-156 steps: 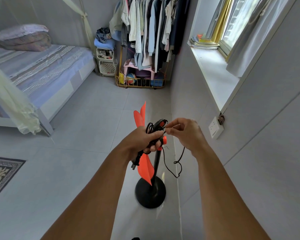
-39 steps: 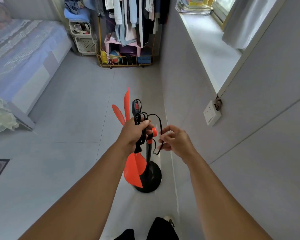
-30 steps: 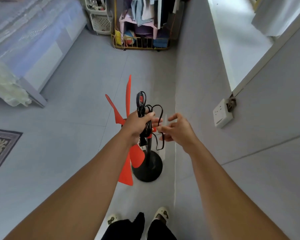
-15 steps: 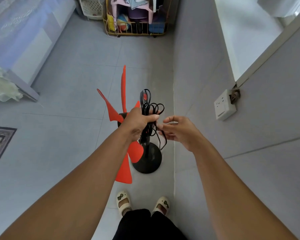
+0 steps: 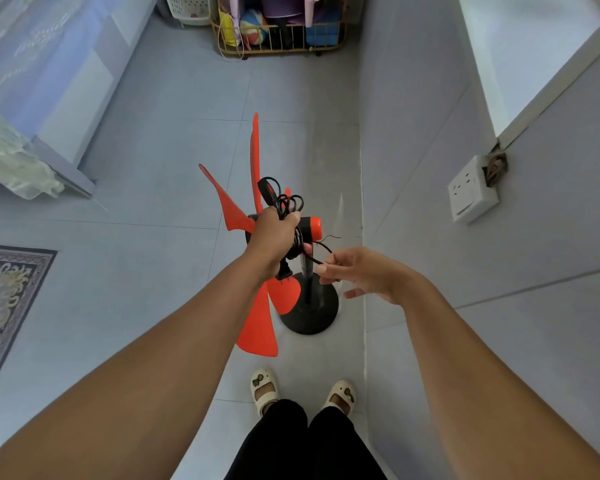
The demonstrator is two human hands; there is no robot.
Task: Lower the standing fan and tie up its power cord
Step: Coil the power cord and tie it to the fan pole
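Now right hand [image 5: 368, 276] farther from cord [image 5: 287, 203].

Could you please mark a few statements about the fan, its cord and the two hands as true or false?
1. The left hand grips the bundled power cord at the fan head. True.
2. The plug sits in the wall socket. False: it hangs just below the left hand, away from the socket.
3. The blades are blue. False: they are orange.
4. The right hand pinches a thin dark strand. True.
5. The fan stands on its round black base on the floor. True.
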